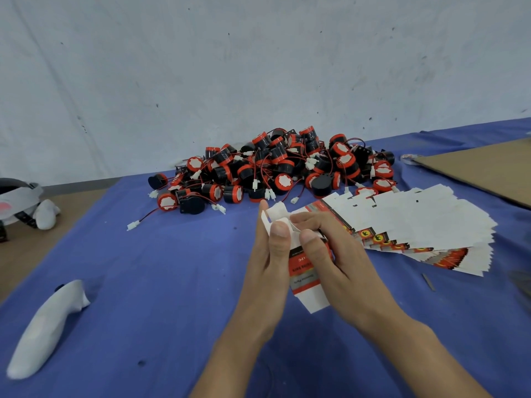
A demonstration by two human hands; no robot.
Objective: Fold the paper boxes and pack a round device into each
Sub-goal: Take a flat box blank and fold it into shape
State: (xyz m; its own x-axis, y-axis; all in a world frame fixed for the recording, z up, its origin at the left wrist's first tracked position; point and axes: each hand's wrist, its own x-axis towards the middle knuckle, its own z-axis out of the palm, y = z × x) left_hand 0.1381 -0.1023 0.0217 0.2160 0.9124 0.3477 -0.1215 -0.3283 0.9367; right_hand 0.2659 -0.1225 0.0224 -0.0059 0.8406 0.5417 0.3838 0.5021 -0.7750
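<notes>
I see two bare hands over the blue cloth [161, 282]. They hold one paper box [306, 272] between them. The left hand [268, 262] grips the left side of the box, with its thumb pressed near the top. The right hand [342, 254] grips the right side, with its thumb on the front and its fingers curled over the top. The box is red, grey and white, and it is held up tilted over the cloth. Its white top flaps [275, 215] stick up above the thumbs. I cannot tell if anything is inside.

Behind the hands lies a big pile of round devices [273, 168]. They are black with red rims. Thin red and black wires with little white plugs trail out of the pile. One white plug [133, 225] lies farthest out, to the left of the hands.

Just to the right of the hands is a fanned-out stack of flat boxes [416, 225], not folded yet.

A white controller [46, 328] lies on the cloth at the bottom left. Farther left, on the brown table [34, 254], sit a headset [14, 196] and a second white controller [46, 211]. A brown cardboard sheet [488, 168] lies at the far right. A white wall [230, 67] stands behind everything.
</notes>
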